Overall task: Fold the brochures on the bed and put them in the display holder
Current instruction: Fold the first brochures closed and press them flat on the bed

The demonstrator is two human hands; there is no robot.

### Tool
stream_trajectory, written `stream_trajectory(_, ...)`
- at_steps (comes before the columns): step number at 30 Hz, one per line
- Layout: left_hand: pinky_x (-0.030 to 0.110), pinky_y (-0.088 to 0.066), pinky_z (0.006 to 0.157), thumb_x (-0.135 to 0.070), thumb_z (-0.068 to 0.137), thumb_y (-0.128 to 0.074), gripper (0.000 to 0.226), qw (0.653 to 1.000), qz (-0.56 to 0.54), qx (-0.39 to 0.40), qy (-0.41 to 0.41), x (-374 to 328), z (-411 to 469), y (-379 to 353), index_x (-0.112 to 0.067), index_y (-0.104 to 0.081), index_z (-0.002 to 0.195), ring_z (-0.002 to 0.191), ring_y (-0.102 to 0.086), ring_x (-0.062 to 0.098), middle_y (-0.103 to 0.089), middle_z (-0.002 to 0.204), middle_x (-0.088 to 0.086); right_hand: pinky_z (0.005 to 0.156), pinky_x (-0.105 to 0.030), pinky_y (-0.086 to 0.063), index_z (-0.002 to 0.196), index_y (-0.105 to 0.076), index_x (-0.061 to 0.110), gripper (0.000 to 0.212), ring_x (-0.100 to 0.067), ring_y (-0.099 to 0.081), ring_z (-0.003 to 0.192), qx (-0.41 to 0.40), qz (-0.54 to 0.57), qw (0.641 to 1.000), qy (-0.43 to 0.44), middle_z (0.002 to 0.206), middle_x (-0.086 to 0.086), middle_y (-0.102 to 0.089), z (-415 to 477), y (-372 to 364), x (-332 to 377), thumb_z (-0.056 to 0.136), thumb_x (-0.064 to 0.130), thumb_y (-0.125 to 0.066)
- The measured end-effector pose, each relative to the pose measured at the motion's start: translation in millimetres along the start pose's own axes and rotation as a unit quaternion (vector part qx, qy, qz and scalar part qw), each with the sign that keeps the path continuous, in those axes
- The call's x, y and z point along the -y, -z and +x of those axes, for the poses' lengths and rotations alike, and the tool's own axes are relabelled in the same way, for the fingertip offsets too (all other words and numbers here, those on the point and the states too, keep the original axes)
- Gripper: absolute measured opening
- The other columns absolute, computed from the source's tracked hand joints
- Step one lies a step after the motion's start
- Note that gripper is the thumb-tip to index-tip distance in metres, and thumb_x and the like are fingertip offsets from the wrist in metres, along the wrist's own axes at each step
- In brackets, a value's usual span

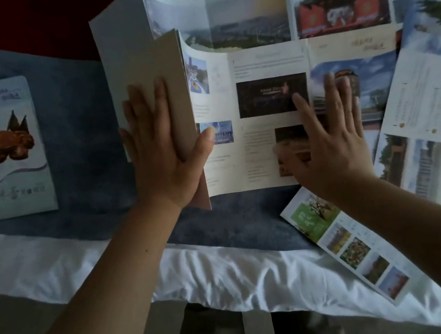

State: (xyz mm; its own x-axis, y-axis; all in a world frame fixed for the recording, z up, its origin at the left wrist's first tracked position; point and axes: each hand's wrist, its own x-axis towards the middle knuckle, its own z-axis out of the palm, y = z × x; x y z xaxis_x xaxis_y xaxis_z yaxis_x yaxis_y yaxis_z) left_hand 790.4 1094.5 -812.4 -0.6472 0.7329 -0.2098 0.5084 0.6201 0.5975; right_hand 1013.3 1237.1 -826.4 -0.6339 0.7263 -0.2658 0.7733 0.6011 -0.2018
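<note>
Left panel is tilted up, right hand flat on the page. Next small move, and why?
Probably push the raised panel rightward with the left hand until it lies flat on the open brochure, then press the crease. The panel stands tilted, not yet down, and the right hand lies flat on the sheet's right side, steadying it.

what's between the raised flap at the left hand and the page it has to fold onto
Nothing visible lies on the page beside the fold. The left hand presses the raised flap; the right hand rests flat farther right on the brochure.
</note>
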Motion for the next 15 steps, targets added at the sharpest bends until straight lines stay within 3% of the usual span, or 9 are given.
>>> stream_trajectory(3,0.068,0.003,0.122,-0.080,0.087,-0.036,0.099,1.000,0.016,-0.008,0.000,-13.8,-3.6,-3.5,-0.031,-0.003,0.165,0.158,0.011,0.036,0.009,0.172,0.014,0.127,-0.053,0.001,0.164,-0.007,0.034,0.083,-0.030,0.015,0.157,0.031,-0.012,0.999,-0.013,0.171,-0.011,0.009,-10.2,5.1,-19.9,0.096,0.072,-0.036)
stream_trajectory(7,0.066,-0.003,0.124,-0.075,0.089,-0.047,0.101,0.999,-0.018,-0.033,-0.025,-35.0,-11.2,-7.6,-0.027,-0.001,0.165,0.157,0.016,0.037,0.021,0.167,0.024,0.126,-0.051,0.007,0.162,0.001,0.043,0.076,-0.024,0.025,0.155,0.062,-0.021,0.998,0.015,0.171,-0.001,0.016,-22.7,8.3,-40.3,0.099,0.071,-0.031)
stream_trajectory(8,0.060,-0.004,0.127,-0.074,0.090,-0.050,0.103,0.998,-0.029,-0.041,-0.031,-39.1,-12.7,-8.0,-0.025,0.001,0.165,0.157,0.019,0.034,0.025,0.166,0.025,0.126,-0.052,0.007,0.162,0.001,0.044,0.075,-0.025,0.025,0.155,0.064,-0.017,0.998,0.020,0.171,0.000,0.015,-24.9,8.7,-43.4,0.100,0.071,-0.030)
stream_trajectory(10,0.032,0.000,0.128,-0.072,0.089,-0.055,0.108,0.997,-0.049,-0.055,-0.030,-46.3,-16.0,-8.6,-0.021,0.001,0.165,0.155,0.024,0.020,0.029,0.164,0.027,0.127,-0.053,0.004,0.162,-0.001,0.043,0.073,-0.026,0.023,0.155,0.065,-0.007,0.997,0.028,0.172,0.000,0.014,-27.8,9.1,-48.0,0.099,0.071,-0.027)
stream_trajectory(12,0.007,0.006,0.116,-0.071,0.087,-0.059,0.109,0.996,-0.062,-0.062,-0.016,-53.1,-20.0,-6.9,-0.022,-0.001,0.166,0.149,0.028,0.004,0.029,0.164,0.027,0.127,-0.052,0.004,0.163,-0.003,0.043,0.074,-0.027,0.023,0.156,0.064,0.003,0.997,0.032,0.172,0.001,0.013,-28.8,9.0,-50.5,0.098,0.071,-0.025)
stream_trajectory(14,0.007,0.005,0.117,-0.073,0.085,-0.059,0.108,0.996,-0.045,-0.077,-0.016,-59.8,-22.6,-2.4,-0.022,-0.009,0.166,0.146,0.027,-0.004,0.024,0.165,0.029,0.127,-0.052,0.004,0.163,-0.006,0.042,0.073,-0.027,0.022,0.156,0.060,0.011,0.997,0.036,0.172,0.001,0.012,-29.1,7.6,-51.5,0.098,0.071,-0.026)
stream_trajectory(15,0.018,-0.001,0.124,-0.074,0.084,-0.059,0.107,0.996,-0.019,-0.088,-0.026,-63.5,-23.5,0.4,-0.023,-0.013,0.166,0.150,0.022,0.000,0.020,0.166,0.030,0.127,-0.053,0.003,0.163,-0.007,0.042,0.073,-0.027,0.021,0.156,0.057,0.015,0.998,0.038,0.172,0.001,0.011,-29.2,6.7,-51.9,0.098,0.070,-0.026)
